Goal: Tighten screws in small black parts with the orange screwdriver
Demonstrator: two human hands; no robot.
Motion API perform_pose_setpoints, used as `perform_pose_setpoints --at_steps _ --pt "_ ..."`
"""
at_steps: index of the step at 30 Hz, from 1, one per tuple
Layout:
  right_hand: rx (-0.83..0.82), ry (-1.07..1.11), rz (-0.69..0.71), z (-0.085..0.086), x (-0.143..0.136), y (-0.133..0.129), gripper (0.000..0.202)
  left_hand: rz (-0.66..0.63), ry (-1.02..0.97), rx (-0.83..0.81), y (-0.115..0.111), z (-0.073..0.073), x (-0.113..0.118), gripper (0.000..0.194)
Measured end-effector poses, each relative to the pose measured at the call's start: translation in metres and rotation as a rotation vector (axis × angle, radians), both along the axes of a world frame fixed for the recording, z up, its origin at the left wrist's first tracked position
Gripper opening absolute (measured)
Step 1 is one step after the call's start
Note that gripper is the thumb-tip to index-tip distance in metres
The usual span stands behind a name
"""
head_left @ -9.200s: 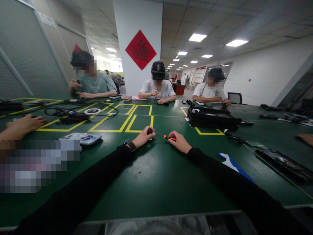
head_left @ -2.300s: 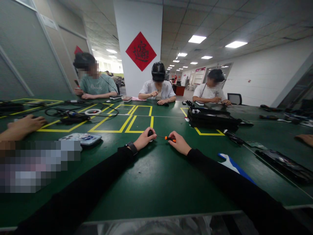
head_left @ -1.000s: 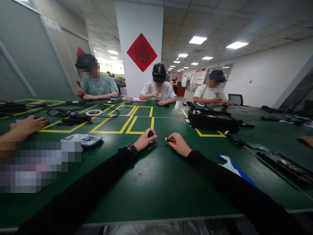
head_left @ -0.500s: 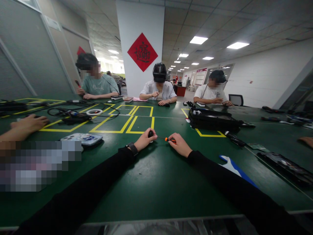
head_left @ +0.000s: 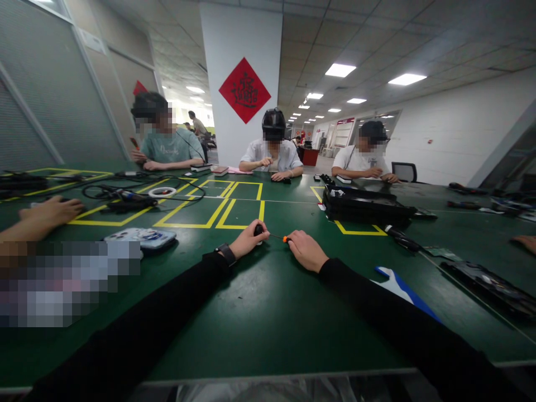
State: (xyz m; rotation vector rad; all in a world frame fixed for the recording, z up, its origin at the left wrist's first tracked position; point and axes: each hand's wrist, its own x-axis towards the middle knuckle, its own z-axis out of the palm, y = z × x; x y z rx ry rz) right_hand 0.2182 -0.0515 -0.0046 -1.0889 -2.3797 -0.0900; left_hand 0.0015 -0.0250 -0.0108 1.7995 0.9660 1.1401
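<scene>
My left hand [head_left: 246,240], with a dark watch on its wrist, is closed on a small black rounded object [head_left: 258,229] whose kind I cannot make out. Something pale shows at the underside of that object. My right hand [head_left: 309,250] wraps over the handle of a screwdriver [head_left: 286,239]; only the orange front of the handle shows. Its thin shaft points left and its tip reaches the black object. Whether the tip sits in a screw is too small to tell. Both hands are low over the green table [head_left: 259,312].
A phone in a patterned case [head_left: 146,239] lies left, near another person's hand [head_left: 52,215]. Black trays [head_left: 364,204] stand right, beyond a blue-and-white piece [head_left: 404,290] and an opened black device [head_left: 489,285]. Cables [head_left: 125,195] lie back left. Several people sit opposite.
My right hand has turned over the screwdriver handle, now covering more of it. My left hand and the black object stay put.
</scene>
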Motion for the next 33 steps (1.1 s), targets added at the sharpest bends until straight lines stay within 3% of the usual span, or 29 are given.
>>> perform_pose_setpoints --at_steps 5,13,17,24,33 --pt "0.027 -0.009 0.010 0.0010 -0.0001 -0.0018 0.013 0.008 -0.022 -0.004 0.0001 0.0000 -0.0001 0.029" --pt "-0.168 0.198 0.052 -0.0030 0.0053 0.0045 0.019 -0.011 -0.013 0.008 0.0000 -0.0008 -0.0009 0.028" --pt "-0.110 0.128 0.095 -0.0006 0.0016 0.0030 0.025 -0.017 -0.033 0.007 0.0013 -0.0022 -0.0018 0.027" --pt "-0.111 0.189 0.023 -0.0040 0.0047 0.0049 0.011 -0.011 0.050 0.033 -0.0014 0.0006 -0.0009 0.027" --pt "-0.175 0.205 0.122 -0.0006 0.0060 0.0053 0.025 -0.021 0.040 0.031 -0.0011 0.0001 0.0001 0.026"
